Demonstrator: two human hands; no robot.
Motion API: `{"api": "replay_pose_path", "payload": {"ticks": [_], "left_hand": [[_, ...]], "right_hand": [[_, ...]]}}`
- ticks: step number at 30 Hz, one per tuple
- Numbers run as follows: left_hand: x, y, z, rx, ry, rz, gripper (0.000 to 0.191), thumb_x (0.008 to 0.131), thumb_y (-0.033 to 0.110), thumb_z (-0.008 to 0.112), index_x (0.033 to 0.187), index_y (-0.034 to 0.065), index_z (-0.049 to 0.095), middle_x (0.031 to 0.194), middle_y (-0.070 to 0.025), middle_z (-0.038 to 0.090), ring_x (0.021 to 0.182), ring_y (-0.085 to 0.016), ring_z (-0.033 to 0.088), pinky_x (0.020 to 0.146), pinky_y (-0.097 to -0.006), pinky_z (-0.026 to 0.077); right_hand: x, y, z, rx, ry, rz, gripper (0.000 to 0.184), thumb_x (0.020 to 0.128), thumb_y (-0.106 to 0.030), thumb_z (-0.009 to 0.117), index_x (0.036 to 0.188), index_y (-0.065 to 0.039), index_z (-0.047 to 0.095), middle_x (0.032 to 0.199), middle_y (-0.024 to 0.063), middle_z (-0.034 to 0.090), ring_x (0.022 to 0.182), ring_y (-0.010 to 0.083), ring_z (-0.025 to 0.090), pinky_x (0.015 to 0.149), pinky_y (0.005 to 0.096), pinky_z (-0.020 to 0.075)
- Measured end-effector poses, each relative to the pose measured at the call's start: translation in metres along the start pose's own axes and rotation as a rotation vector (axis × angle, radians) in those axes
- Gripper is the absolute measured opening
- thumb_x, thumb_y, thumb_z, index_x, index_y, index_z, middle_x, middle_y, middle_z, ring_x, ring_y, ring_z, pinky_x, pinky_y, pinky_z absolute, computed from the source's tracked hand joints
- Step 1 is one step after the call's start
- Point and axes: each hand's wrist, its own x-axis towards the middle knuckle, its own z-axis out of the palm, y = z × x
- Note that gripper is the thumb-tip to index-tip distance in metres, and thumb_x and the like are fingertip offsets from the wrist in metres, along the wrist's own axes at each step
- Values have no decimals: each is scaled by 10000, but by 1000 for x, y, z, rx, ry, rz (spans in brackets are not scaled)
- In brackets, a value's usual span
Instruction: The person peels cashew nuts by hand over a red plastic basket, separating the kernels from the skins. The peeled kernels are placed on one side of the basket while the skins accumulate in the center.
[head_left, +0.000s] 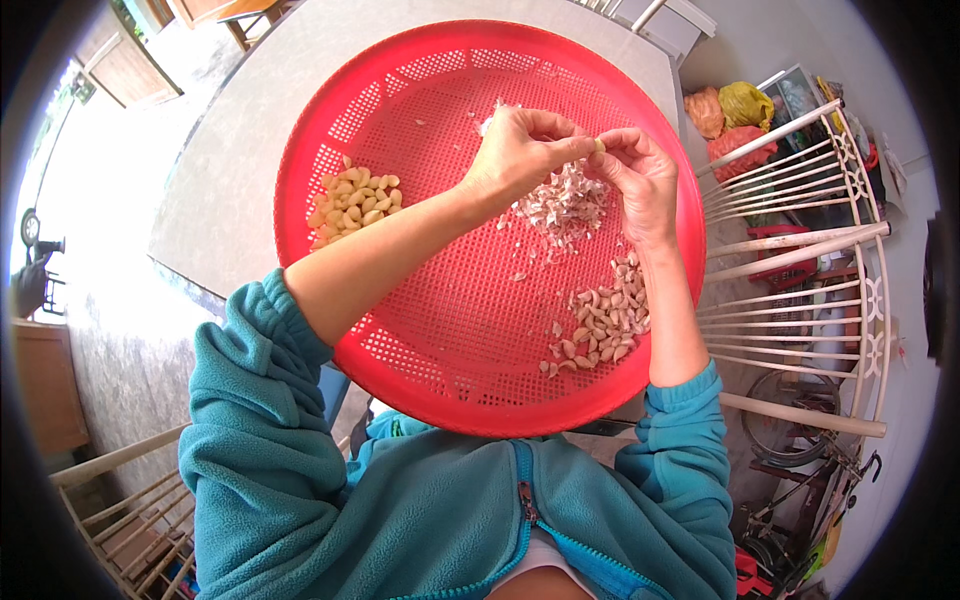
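Both hands meet above the far right of a round red plastic sieve tray (450, 322). Between the fingertips is a small pale garlic clove (599, 145). My left hand (521, 146) pinches it from one side, and my right hand (641, 180) grips its other side with thumb and forefinger. Below them lies a heap of papery garlic skins (566, 202). Peeled garlic cloves (356, 199) are piled at the tray's left, partly hidden by my left forearm. Unpeeled cloves (611, 315) spread along the right side, beside my right forearm. A few more skins (491, 120) show behind my left hand.
The tray rests on a grey table (232, 142). White metal railings (787, 292) stand close on the right, with tied plastic bags (739, 124) and a bicycle (802, 450) beyond. Another rail (127, 517) is at the lower left. A wooden cabinet (49, 382) stands further left.
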Motion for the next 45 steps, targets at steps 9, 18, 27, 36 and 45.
{"api": "replay_pose_path", "payload": {"ticks": [9, 18, 27, 36, 45], "left_hand": [[1, -4, 2, -62, 7, 5, 137, 820, 140, 650, 841, 8, 679, 624, -10, 601, 516, -37, 482, 455, -181, 392], [-2, -2, 2, -121, -25, 7, 142, 796, 131, 658, 835, -4, 676, 681, -39, 627, 595, -69, 544, 523, -205, 445], [-1, 0, 2, 48, 41, 20, 164, 786, 151, 675, 860, 5, 682, 684, -42, 635, 575, -58, 538, 503, -195, 428], [0, -1, 1, 137, 64, 62, 164, 748, 128, 681, 835, -11, 694, 667, -92, 649, 570, -94, 575, 515, -235, 482], [-1, -2, 3, 205, 78, 118, 162, 758, 128, 648, 802, -26, 674, 658, -99, 642, 569, -97, 573, 524, -252, 487]], "right_hand": [[0, 1, 2, 16, 36, 0, 104, 778, 2, 664, 865, -3, 609, 798, 65, 647, 688, 108, 625, 643, 240, 541], [0, 0, 3, 72, 59, -2, 122, 772, 16, 661, 877, -9, 604, 804, 57, 645, 713, 112, 624, 657, 237, 536], [-1, 0, 6, -105, 72, -115, 119, 778, 81, 621, 873, 16, 592, 821, 59, 629, 756, 110, 617, 695, 235, 526], [-3, 0, 9, -261, 64, -219, 149, 787, 113, 588, 910, 29, 583, 872, 47, 606, 819, 108, 592, 729, 230, 505], [-2, 4, 10, -272, 62, -267, 148, 773, 124, 599, 882, 25, 588, 866, 46, 602, 828, 114, 599, 732, 242, 526]]}}
